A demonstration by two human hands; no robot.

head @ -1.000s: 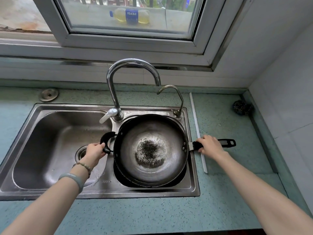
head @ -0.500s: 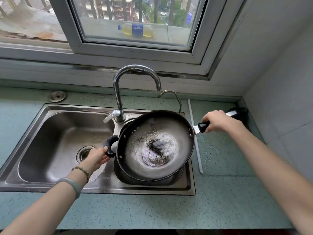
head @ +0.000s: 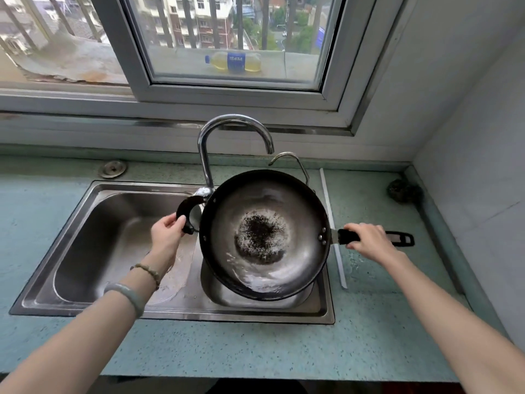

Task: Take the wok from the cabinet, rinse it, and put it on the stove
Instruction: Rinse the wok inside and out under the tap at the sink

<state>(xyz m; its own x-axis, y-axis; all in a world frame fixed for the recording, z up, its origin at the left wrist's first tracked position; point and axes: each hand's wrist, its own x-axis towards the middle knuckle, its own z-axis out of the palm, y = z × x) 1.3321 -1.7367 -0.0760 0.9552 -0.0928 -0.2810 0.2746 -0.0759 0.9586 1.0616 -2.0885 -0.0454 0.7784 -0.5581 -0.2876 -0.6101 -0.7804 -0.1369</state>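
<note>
1. Since the earlier frame, wok [head: 265, 237] levelled; long handle [head: 348, 236] dropped lower.
2. Position: wok held above the sink [head: 93, 237]'s right basin, under the tap [head: 235, 132].
3. Grip: left hand [head: 166, 233] closed on loop handle [head: 186, 210]; right hand [head: 369, 241] closed on long handle.
4. Axis: handle-to-handle, left–right; the hands flank the bowl, neither clearly nearer.
5. Stove: unseen.

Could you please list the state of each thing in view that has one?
wok: held over the small right basin, wet inside
left hand: closed on the loop handle
right hand: closed on the long handle
faucet: no water running
plastic bottle: lying on its side outside the window
</note>
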